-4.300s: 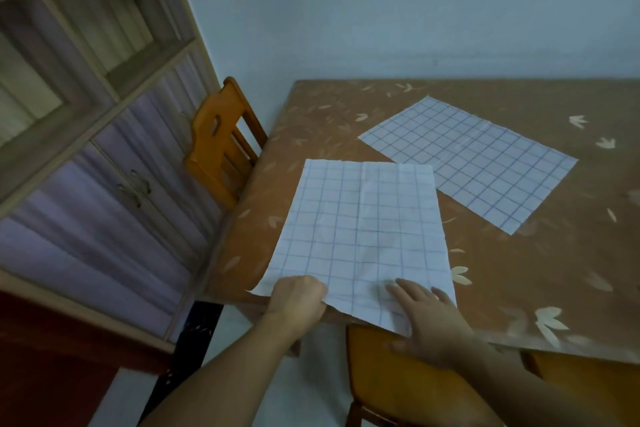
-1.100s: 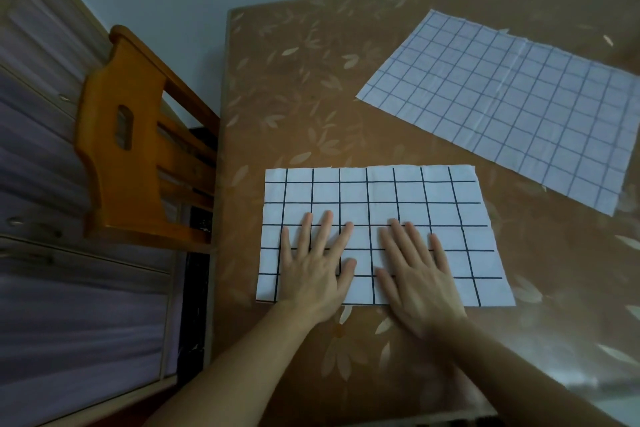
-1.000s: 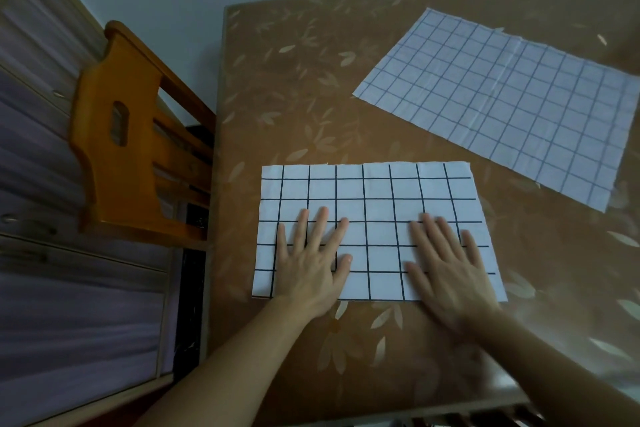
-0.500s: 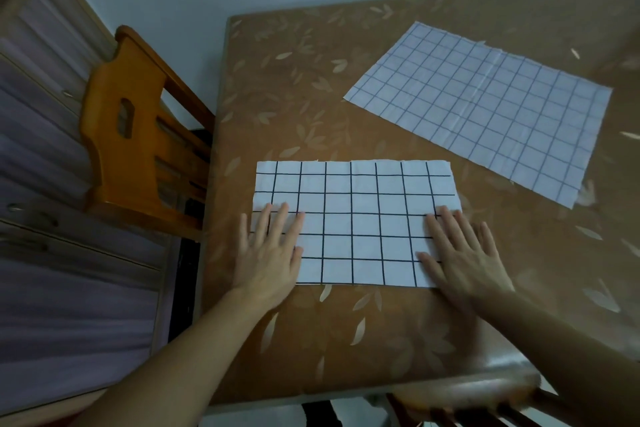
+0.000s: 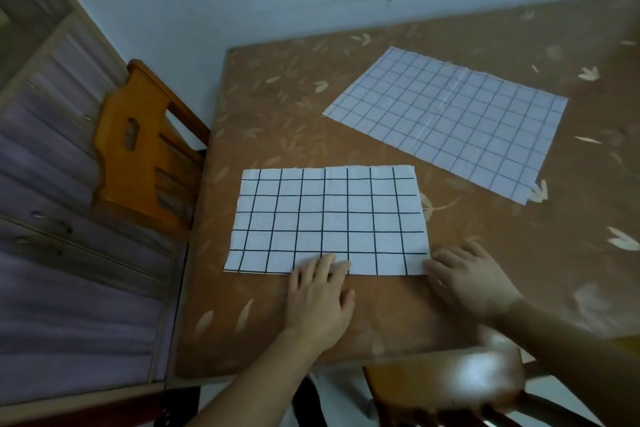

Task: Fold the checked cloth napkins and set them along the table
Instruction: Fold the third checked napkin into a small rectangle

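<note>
A folded white napkin with a bold black grid [image 5: 329,218] lies flat near the front of the brown leaf-patterned table [image 5: 346,322]. My left hand [image 5: 320,295] rests flat with its fingertips on the middle of the napkin's near edge. My right hand [image 5: 471,277] lies flat on the table with its fingertips at the napkin's near right corner. A second checked napkin [image 5: 450,118], unfolded and paler, lies spread out farther back on the right.
An orange wooden chair [image 5: 138,146] stands at the table's left side, in front of a wooden cabinet [image 5: 52,253]. Another chair back [image 5: 450,388] is below me at the table's near edge. A pale wall runs behind the table.
The napkin went from unfolded to folded in half. In the last second both hands slid off its surface to the near edge, the left hand moving toward the middle, the right to the corner.
</note>
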